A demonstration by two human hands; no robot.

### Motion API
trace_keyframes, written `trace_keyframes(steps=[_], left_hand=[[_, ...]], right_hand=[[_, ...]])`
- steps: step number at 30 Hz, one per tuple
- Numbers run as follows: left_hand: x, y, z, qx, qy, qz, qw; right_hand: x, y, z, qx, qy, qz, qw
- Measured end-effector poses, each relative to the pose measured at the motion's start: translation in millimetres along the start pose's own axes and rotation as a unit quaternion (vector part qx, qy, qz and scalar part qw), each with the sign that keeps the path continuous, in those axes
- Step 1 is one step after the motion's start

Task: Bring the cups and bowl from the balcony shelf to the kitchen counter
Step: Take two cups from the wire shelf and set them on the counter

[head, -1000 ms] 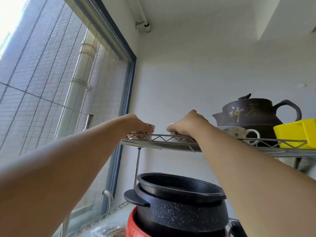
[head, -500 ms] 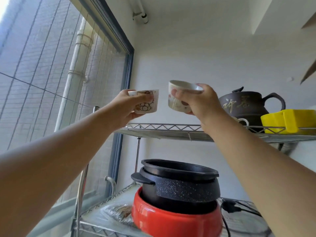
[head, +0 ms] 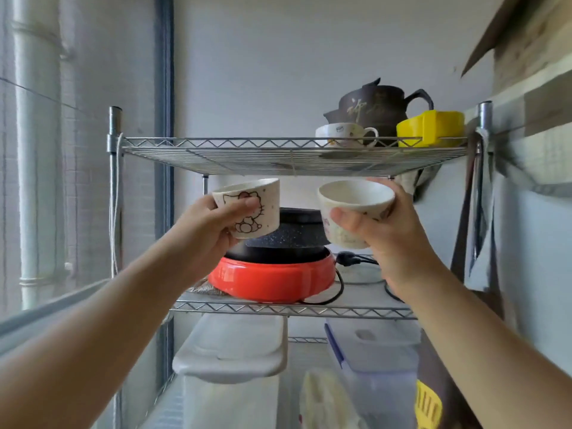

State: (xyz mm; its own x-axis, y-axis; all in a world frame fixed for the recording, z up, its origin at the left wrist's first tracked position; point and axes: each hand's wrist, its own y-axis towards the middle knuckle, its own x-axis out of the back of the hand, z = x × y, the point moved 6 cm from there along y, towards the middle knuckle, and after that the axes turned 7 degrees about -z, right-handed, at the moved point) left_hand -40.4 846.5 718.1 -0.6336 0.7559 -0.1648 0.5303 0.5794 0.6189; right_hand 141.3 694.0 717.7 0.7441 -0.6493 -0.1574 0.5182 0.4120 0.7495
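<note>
My left hand grips a white cup with a cartoon cat print, held upright below the top wire shelf. A second white cup, tilted with its mouth toward me, sits in my right hand. Both cups hang in the air in front of the rack, clear of the shelf. On the top shelf at the right stands a white handled cup, in front of a dark brown teapot.
A yellow plastic container sits at the top shelf's right end. The middle shelf holds a black pot on a red cooker with a black cord. White and clear lidded boxes fill the lower level. Window at left, cloth hanging at right.
Both hands have lifted the two cups off the top shelf and lowered them below its level, toward me. The view has pulled back, showing the whole rack.
</note>
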Motion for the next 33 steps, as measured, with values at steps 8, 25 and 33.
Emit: trace_keyframes(steps=[8, 25, 33], left_hand=[[-77.6, -64.2, 87.1, 0.064, -0.024, 0.096, 0.993], [-353.7, -256.7, 245.5, 0.198, -0.034, 0.306, 0.930], [-512.0, -374.7, 296.5, 0.271, -0.064, 0.409, 0.869]], right_hand=[[109.0, -107.1, -26.9, -0.062, -0.072, -0.041, 0.995], [383.3, -341.4, 54.4, -0.169, -0.234, -0.240, 0.927], [523.8, -473.7, 105.5, -0.241, -0.328, -0.376, 0.833]])
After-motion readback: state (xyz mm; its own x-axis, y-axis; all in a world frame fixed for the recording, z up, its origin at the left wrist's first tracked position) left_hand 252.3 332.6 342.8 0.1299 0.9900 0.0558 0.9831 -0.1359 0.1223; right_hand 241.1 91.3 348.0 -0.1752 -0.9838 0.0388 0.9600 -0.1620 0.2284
